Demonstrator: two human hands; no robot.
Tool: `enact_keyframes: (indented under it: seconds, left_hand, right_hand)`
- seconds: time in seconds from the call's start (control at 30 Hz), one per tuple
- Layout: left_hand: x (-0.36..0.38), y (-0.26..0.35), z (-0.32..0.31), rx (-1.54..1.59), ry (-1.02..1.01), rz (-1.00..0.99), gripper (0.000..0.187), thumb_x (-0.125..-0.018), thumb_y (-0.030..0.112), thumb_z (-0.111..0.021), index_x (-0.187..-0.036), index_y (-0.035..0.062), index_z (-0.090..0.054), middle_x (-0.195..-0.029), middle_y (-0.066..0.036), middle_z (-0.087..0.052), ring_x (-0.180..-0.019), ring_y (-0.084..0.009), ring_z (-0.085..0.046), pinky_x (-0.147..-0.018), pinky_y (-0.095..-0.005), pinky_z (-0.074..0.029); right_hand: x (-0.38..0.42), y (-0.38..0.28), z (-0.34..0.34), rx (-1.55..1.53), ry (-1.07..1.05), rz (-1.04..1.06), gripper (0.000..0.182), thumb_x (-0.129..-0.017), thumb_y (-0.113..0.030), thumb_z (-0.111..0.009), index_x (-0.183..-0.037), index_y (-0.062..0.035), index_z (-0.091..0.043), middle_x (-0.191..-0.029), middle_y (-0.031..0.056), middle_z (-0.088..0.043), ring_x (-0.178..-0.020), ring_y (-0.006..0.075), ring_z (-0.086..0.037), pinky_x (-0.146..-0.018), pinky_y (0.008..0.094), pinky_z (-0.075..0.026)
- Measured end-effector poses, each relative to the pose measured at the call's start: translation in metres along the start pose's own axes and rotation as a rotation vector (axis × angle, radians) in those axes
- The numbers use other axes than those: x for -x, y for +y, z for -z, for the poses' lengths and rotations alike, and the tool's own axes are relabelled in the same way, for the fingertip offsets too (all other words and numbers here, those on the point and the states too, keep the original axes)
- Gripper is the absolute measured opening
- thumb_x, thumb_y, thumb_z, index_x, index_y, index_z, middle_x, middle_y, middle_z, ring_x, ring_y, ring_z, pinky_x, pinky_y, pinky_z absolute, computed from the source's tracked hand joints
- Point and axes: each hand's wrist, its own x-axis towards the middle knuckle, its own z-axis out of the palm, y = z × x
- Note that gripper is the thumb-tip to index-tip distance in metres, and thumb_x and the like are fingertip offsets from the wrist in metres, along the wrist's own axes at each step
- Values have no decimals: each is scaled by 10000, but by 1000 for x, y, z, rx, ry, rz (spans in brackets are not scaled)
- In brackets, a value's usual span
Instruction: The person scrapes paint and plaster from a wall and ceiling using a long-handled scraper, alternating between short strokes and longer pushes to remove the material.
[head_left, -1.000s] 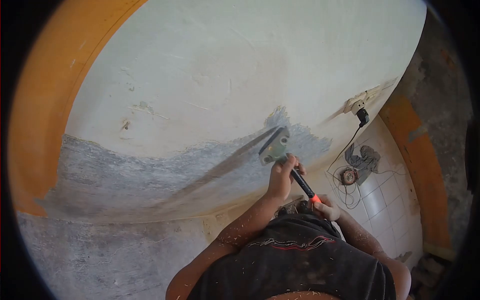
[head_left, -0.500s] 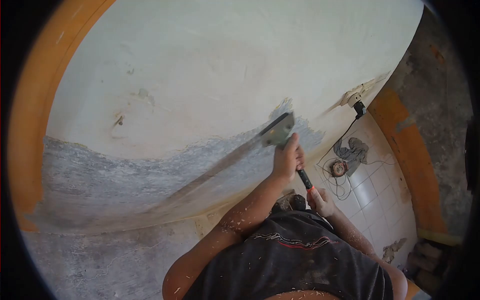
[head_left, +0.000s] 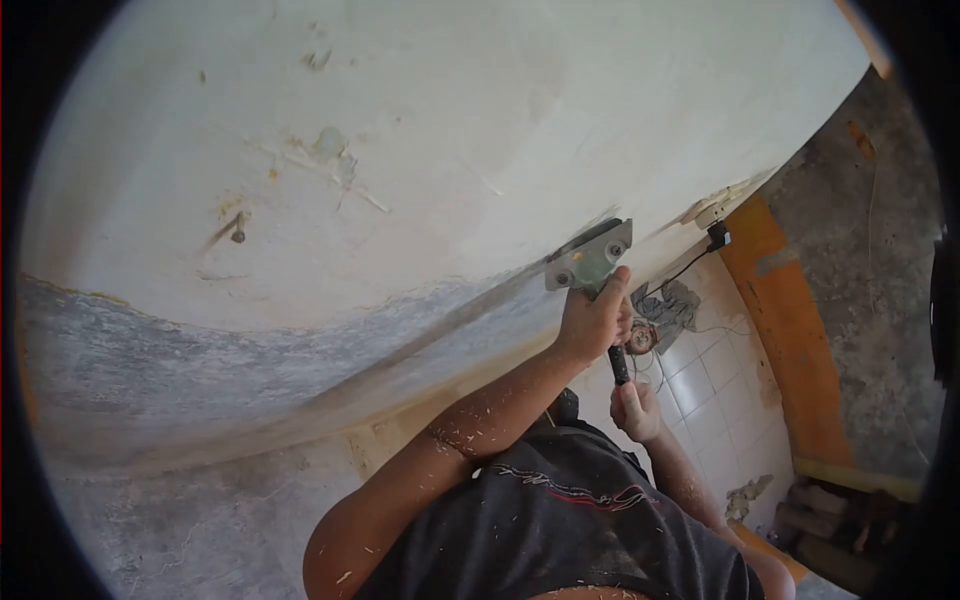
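Note:
A wide-bladed scraper (head_left: pixel 592 258) with a metal head and a black handle has its edge against the white wall (head_left: pixel 450 120), just above the bare grey band (head_left: pixel 250 345). My left hand (head_left: pixel 597 318) is wrapped round the upper handle close to the head, its thumb pointing towards the blade. Lower down, my right hand (head_left: pixel 636 408) grips the handle's end, near my dark shirt. Pale flakes dot my left forearm.
A plug sits in a wall socket (head_left: pixel 712 212), and its cable runs down to a round object (head_left: pixel 643 338) beside a grey cloth (head_left: pixel 675 308) on the tiled floor (head_left: pixel 735 400). Rubble (head_left: pixel 825 520) lies at the lower right, past an orange border (head_left: pixel 790 330).
The scraper and both hands have shifted slightly right relative to the wall, onto the white paint. The view has also moved, bringing the nail and chipped patch closer.

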Motion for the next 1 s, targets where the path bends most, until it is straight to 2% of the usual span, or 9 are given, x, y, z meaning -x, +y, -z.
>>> enact_keyframes:
  seconds: [0.07, 0.13, 0.4, 0.47, 0.5, 0.6, 0.83, 0.93, 1.0]
  left_hand:
    - [-2, -8, 10, 24, -52, -16, 430, -881, 353, -524, -585, 100, -341, -454, 21, -310, -350, -86, -321, -346, -249, -269]
    - [-2, -14, 15, 37, -19, 22, 419, -880, 351, -525, -595, 102, -345, -453, 21, -310, -352, -82, -322, -346, -245, -273]
    - [-1, -10, 11, 47, -70, -23, 390, -860, 356, -557, -610, 97, -406, -461, 20, -352, -353, -79, -341, -338, -243, -277]
    - [-8, -30, 22, 26, 38, 52, 364, -861, 351, -557, -644, 96, -415, -460, 16, -361, -351, -78, -346, -332, -241, -279]
    - [-8, -33, 21, 9, 70, 15, 419, -863, 318, -550, -566, 93, -359, -451, 9, -354, -343, -89, -348, -336, -243, -281]
    - [5, 9, -1, -52, 35, -49, 422, -861, 314, -550, -555, 94, -360, -450, 4, -357, -343, -90, -350, -337, -244, -278]
    - [1, -22, 19, -19, 80, -23, 412, -854, 324, -561, -564, 93, -382, -456, 11, -359, -351, -81, -357, -331, -239, -275]
    - [5, -2, 9, -78, 84, -62, 385, -848, 321, -573, -587, 88, -412, -452, 5, -377, -349, -86, -365, -328, -241, -285]
    - [4, 0, 8, 18, 5, -54, 360, -864, 293, -546, -597, 70, -454, -446, 2, -427, -341, -87, -408, -324, -240, -312]
  right_hand:
    - [4, 0, 1, 8, -8, -17, 534, -909, -494, -327, -591, -78, -428, -446, 3, -415, -370, 98, -394, -366, 234, -313]
    - [4, 14, 1, -8, 14, -73, 443, -922, -402, -379, -667, -50, -465, -499, -22, -420, -430, 67, -373, -412, 221, -301]
    - [7, 9, 3, 21, 13, -42, 495, -908, -459, -368, -643, -53, -467, -475, 9, -436, -390, 98, -405, -382, 238, -323]
    - [3, 34, 4, -28, 43, -119, 521, -906, -474, -359, -605, -60, -458, -464, 21, -440, -374, 111, -412, -371, 244, -327]
    - [1, 38, 2, -48, 29, -134, 524, -908, -465, -359, -582, -65, -448, -462, 22, -436, -369, 119, -413, -366, 250, -331]
    - [-5, 19, -7, -129, -83, 15, 538, -913, -473, -340, -575, -69, -449, -445, 17, -415, -367, 116, -409, -363, 247, -326]
    - [2, 35, -5, -58, -14, -128, 564, -911, -493, -321, -554, -72, -433, -446, 26, -425, -361, 119, -409, -361, 248, -329]
    - [-1, 21, -13, -144, -76, 16, 542, -913, -479, -332, -565, -74, -426, -447, 30, -426, -360, 124, -412, -353, 252, -329]
    - [0, 18, -7, -143, -60, -9, 539, -915, -471, -335, -561, -74, -427, -441, 29, -422, -358, 124, -411, -350, 251, -325]
